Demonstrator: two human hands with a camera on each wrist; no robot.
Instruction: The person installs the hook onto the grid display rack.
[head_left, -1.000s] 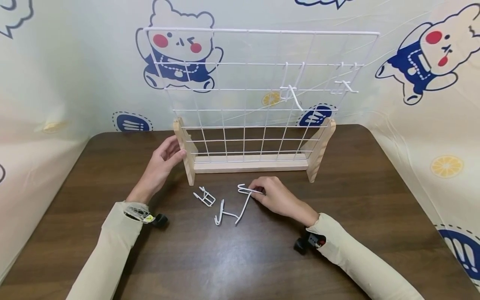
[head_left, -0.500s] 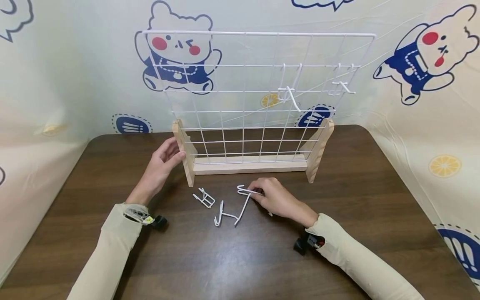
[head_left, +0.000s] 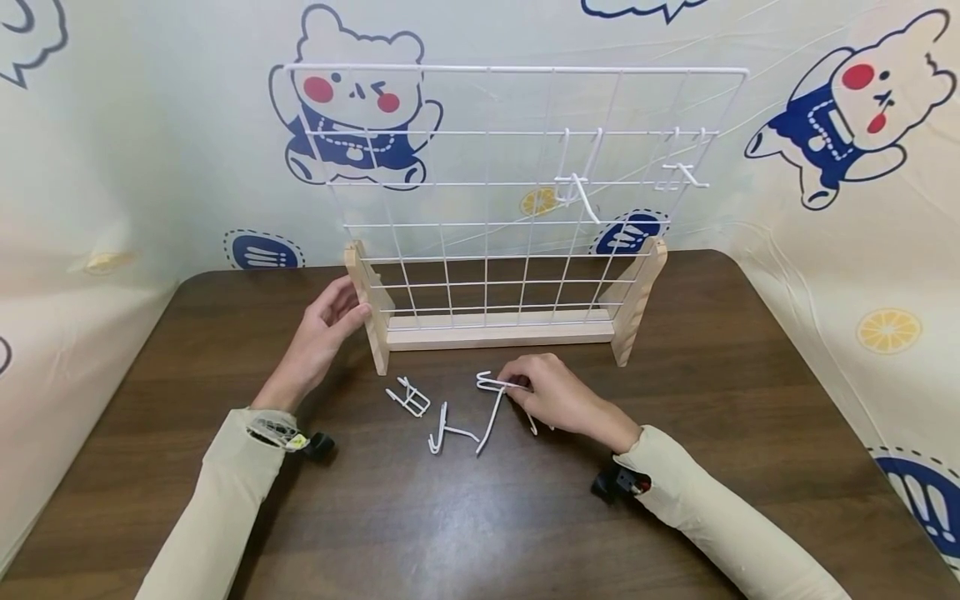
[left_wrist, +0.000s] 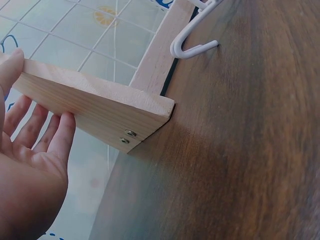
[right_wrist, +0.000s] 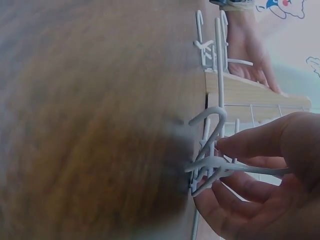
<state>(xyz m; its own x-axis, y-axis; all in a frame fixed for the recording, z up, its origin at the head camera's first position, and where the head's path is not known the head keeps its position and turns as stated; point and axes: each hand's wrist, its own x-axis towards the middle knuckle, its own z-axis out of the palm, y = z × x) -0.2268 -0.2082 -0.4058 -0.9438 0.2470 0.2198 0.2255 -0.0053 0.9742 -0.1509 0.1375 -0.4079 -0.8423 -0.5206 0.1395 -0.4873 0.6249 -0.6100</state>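
Now the right hand (head_left: 551, 393) pinches a wire hook (head_left: 501, 385), tangled with another. Left hand (head_left: 330, 321), fingers straight, steadies the rack's wooden foot (head_left: 369, 300). A yank could drag both hooks.

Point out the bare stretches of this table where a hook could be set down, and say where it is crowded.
Bare wood lies on the table right of the rack's wooden foot, along the near edge between the two sleeves, and at the far left beyond the left hand. It is crowded in front of the rack: loose hooks lie there, and the right hand pinches a hook.
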